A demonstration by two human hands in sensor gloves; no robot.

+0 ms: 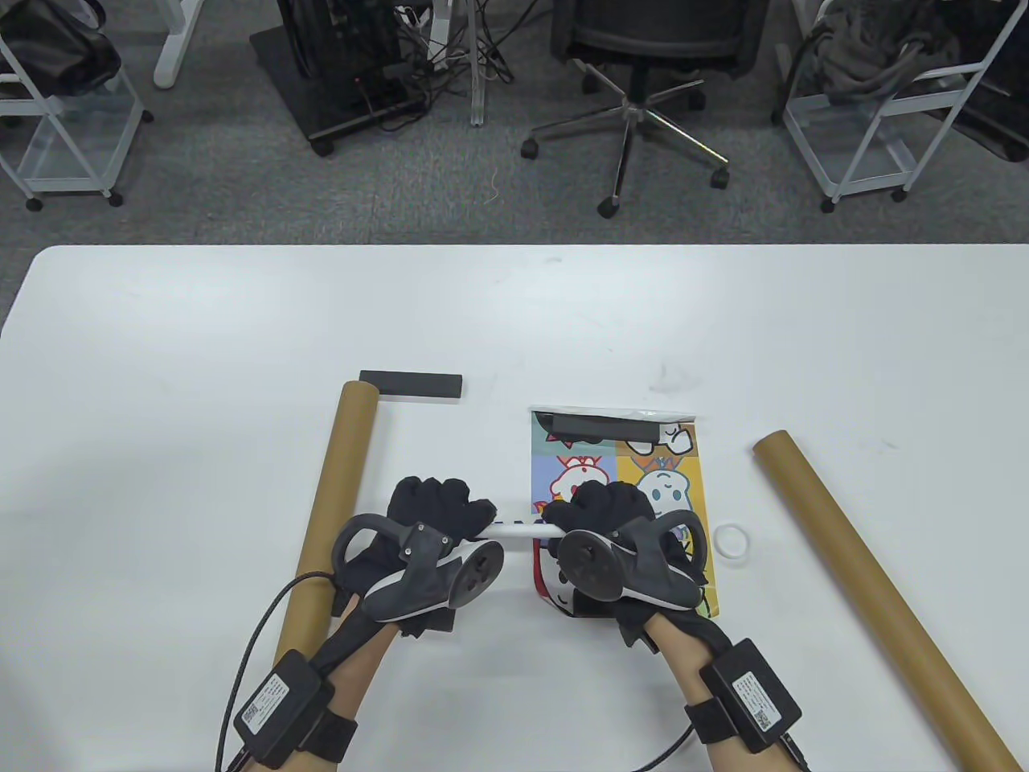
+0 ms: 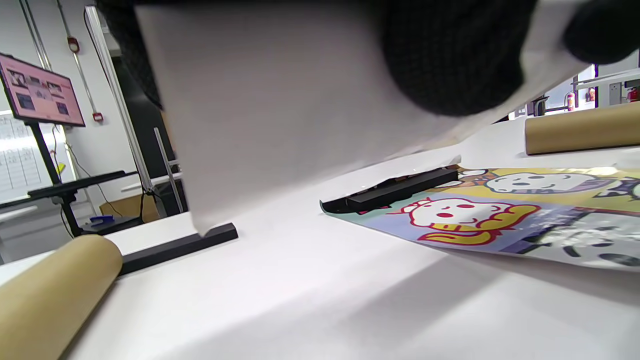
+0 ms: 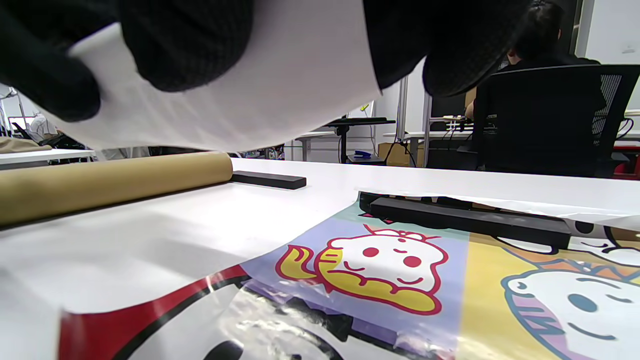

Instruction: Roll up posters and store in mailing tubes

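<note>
Both hands are wrapped around one rolled white poster (image 1: 514,531), held level just above the white tabletop (image 1: 201,322) — the left hand (image 1: 438,515) has its fingers curled round the roll's left end, the right hand (image 1: 607,515) grips the right end, and only a short stretch of white paper shows between them. Under the right hand a second poster (image 1: 615,474), printed with cartoon panels in blue, yellow and red, lies flat, its far edge pinned by a black bar weight (image 1: 603,425). Another black bar (image 1: 411,384) lies apart, touching the far end of the left mailing tube (image 1: 331,498), a long brown cardboard cylinder just beside the left hand. A second brown mailing tube (image 1: 876,595) lies diagonally on the right — between it and the flat poster sits a small white ring (image 1: 733,541).
</note>
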